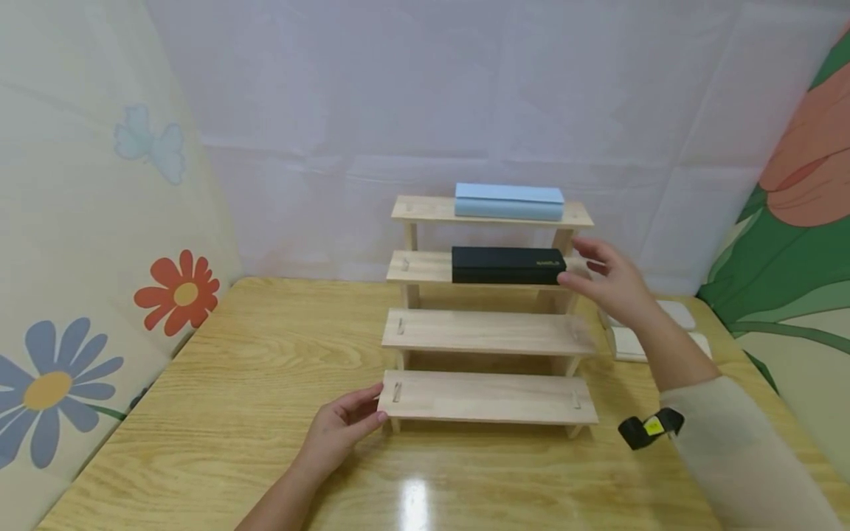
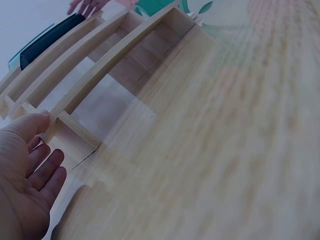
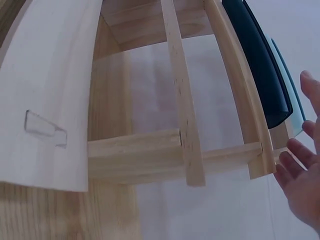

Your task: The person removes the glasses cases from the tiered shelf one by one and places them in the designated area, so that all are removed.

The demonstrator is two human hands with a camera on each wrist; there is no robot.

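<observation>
A pale wooden step shelf [image 1: 488, 394] with several tiers stands on the table. My left hand [image 1: 335, 431] holds the left end of its lowest board, thumb toward the front corner and fingers toward the back. In the left wrist view the thumb of that hand [image 2: 25, 170] lies against the board's end. A black glasses case [image 1: 508, 265] with small gold lettering lies closed on the second tier from the top. Beside its right end is my right hand [image 1: 614, 284], thumb and fingers spread apart. A light blue glasses case [image 1: 508, 201] rests on the top tier.
White objects [image 1: 631, 343] lie on the table at the right, partly behind my right forearm. A black strap with a yellow tag [image 1: 653, 426] hangs at the right sleeve. A white cloth backdrop [image 1: 319, 96] and flower-printed side panels [image 1: 86, 243] surround the wood-grain table [image 1: 265, 354].
</observation>
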